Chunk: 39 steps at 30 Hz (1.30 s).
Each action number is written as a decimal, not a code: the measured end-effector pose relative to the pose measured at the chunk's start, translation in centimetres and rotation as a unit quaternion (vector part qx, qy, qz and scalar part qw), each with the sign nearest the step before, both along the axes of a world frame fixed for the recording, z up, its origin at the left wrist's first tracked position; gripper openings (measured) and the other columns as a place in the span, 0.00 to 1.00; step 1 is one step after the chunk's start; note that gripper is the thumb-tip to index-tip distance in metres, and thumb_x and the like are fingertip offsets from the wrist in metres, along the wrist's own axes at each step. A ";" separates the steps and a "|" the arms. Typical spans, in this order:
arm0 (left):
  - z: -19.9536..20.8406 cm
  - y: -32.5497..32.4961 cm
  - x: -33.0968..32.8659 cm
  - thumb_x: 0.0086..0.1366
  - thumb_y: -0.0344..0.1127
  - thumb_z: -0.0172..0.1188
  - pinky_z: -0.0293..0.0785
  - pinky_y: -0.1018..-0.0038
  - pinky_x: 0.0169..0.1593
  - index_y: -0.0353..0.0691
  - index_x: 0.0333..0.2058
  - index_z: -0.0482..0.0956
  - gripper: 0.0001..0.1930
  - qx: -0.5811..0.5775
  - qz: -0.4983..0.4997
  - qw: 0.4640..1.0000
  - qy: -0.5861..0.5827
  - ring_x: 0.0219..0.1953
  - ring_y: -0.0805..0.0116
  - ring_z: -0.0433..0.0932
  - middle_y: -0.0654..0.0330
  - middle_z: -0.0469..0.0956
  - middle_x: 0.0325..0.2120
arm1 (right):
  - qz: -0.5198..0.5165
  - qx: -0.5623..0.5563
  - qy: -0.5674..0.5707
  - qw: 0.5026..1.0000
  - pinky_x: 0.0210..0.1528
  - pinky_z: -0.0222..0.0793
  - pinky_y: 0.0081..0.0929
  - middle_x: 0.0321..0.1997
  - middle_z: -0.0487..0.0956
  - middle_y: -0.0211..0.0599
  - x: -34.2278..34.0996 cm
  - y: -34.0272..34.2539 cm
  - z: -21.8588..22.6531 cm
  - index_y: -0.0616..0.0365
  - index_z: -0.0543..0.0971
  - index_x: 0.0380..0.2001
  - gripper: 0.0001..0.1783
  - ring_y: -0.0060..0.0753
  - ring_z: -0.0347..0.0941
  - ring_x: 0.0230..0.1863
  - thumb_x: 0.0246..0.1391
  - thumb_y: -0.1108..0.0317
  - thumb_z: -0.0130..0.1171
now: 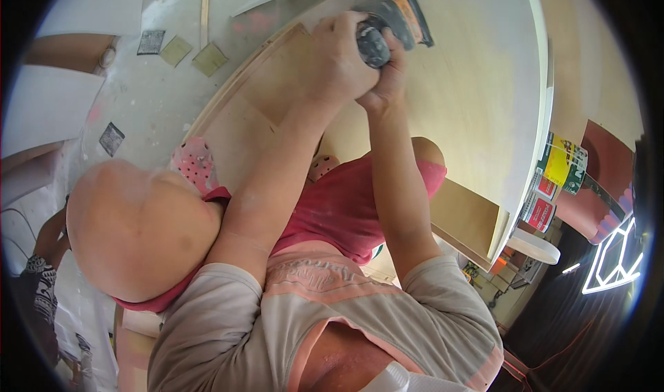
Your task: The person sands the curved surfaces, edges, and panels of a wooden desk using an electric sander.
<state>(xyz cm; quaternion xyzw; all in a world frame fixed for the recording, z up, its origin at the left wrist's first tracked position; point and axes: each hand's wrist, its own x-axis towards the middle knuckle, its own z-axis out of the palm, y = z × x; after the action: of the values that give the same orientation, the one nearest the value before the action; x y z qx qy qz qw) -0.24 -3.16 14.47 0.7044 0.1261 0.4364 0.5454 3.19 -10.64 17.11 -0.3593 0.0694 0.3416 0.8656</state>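
A dusty black sander (373, 43) with an orange stripe is at the top centre, its flat pad against a pale wooden panel (477, 95). Wrapped around its rounded grip from the left is my left hand (341, 59). My right hand (389, 74) closes on the same grip from the right, its thumb pointing up. Both forearms stretch forward, and the hands nearly meet below the tool. Some of my fingers are hidden behind the grip.
On the floor at the left lie several sanding sheets (176, 50) and a thin wooden strip (205, 15). Paint cans (561, 162) stand beyond the panel's right edge, near a glowing white light frame (612, 260). Another person's arm (50, 243) shows at the far left.
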 end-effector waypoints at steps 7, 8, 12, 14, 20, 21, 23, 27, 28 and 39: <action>-4.0 -0.1 -0.9 0.40 0.25 0.64 0.71 0.59 0.45 0.37 0.43 0.70 0.26 -0.106 -0.050 0.989 0.089 0.43 0.46 0.73 0.48 0.75 0.36 | 0.028 -0.074 0.042 0.996 0.48 0.73 0.31 0.40 0.79 0.34 0.3 0.8 -5.3 0.57 0.74 0.42 0.15 0.31 0.77 0.41 0.52 0.63 0.57; -4.2 -0.1 -1.2 0.41 0.25 0.63 0.71 0.58 0.45 0.37 0.43 0.70 0.25 -0.130 -0.064 0.984 0.108 0.43 0.45 0.72 0.48 0.75 0.36 | 0.030 -0.074 0.040 0.996 0.48 0.73 0.31 0.40 0.79 0.34 0.2 0.6 -5.4 0.57 0.74 0.42 0.15 0.31 0.77 0.41 0.52 0.63 0.57; -2.1 -1.3 -1.3 0.42 0.26 0.62 0.70 0.56 0.45 0.38 0.42 0.71 0.24 -0.090 -0.041 0.988 0.122 0.44 0.44 0.71 0.47 0.75 0.36 | -0.009 -0.075 0.021 0.997 0.49 0.73 0.32 0.42 0.79 0.37 -0.3 -1.4 -3.6 0.59 0.73 0.45 0.18 0.33 0.77 0.43 0.52 0.63 0.57; -0.2 -1.5 -1.0 0.40 0.25 0.61 0.68 0.56 0.44 0.39 0.42 0.71 0.24 -0.057 -0.010 0.994 0.091 0.41 0.45 0.70 0.48 0.74 0.35 | -0.027 -0.071 0.010 0.997 0.50 0.73 0.32 0.43 0.78 0.38 -0.6 -1.8 -1.1 0.59 0.73 0.46 0.19 0.34 0.76 0.44 0.52 0.62 0.57; 2.1 -1.9 -0.4 0.36 0.26 0.61 0.63 0.58 0.42 0.41 0.42 0.72 0.27 -0.020 -0.028 0.999 0.026 0.39 0.48 0.68 0.49 0.71 0.34 | -0.033 0.018 -0.046 0.998 0.52 0.72 0.32 0.46 0.78 0.40 -1.2 -1.6 2.6 0.60 0.71 0.49 0.24 0.35 0.76 0.46 0.51 0.58 0.58; 1.5 -1.8 -0.4 0.36 0.26 0.61 0.63 0.58 0.42 0.41 0.42 0.72 0.27 -0.019 -0.029 0.999 0.026 0.39 0.48 0.68 0.49 0.71 0.34 | -0.040 0.004 -0.037 0.999 0.52 0.72 0.32 0.45 0.78 0.39 -1.2 -1.4 1.7 0.60 0.71 0.48 0.23 0.35 0.76 0.45 0.51 0.59 0.58; -0.4 -1.7 -0.2 0.36 0.25 0.61 0.66 0.57 0.42 0.39 0.42 0.73 0.27 -0.044 -0.016 0.999 0.005 0.40 0.47 0.68 0.48 0.71 0.36 | -0.023 0.016 -0.004 1.000 0.51 0.73 0.32 0.44 0.78 0.39 -0.8 -1.4 -0.3 0.59 0.72 0.47 0.22 0.35 0.76 0.44 0.52 0.60 0.58; -2.9 -1.9 -0.5 0.36 0.23 0.61 0.69 0.57 0.43 0.38 0.42 0.73 0.27 -0.117 -0.030 0.993 0.008 0.41 0.45 0.69 0.47 0.72 0.37 | -0.012 -0.024 0.001 1.000 0.50 0.73 0.32 0.43 0.78 0.39 -0.6 -1.3 -3.8 0.60 0.72 0.46 0.20 0.35 0.77 0.43 0.52 0.62 0.58; -2.5 -1.9 -0.8 0.37 0.23 0.61 0.69 0.57 0.43 0.38 0.42 0.73 0.27 -0.132 -0.035 0.990 0.039 0.42 0.45 0.69 0.47 0.72 0.37 | -0.021 -0.052 0.012 0.998 0.50 0.73 0.32 0.43 0.78 0.39 -0.6 -1.1 -3.9 0.60 0.72 0.47 0.20 0.35 0.77 0.43 0.52 0.63 0.58; 5.1 -3.2 -0.8 0.38 0.28 0.63 0.62 0.58 0.44 0.44 0.43 0.74 0.26 -0.015 -0.019 1.000 0.019 0.40 0.48 0.67 0.47 0.69 0.39 | -0.081 0.021 -0.082 0.993 0.52 0.73 0.32 0.47 0.76 0.42 -1.8 -2.6 4.8 0.62 0.69 0.51 0.24 0.37 0.75 0.47 0.53 0.61 0.57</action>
<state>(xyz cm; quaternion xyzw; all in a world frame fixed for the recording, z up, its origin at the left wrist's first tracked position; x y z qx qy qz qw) -1.06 -6.35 19.60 0.7070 0.1294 0.4102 0.5614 1.41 -13.28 21.91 -0.3608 0.0201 0.2410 0.9008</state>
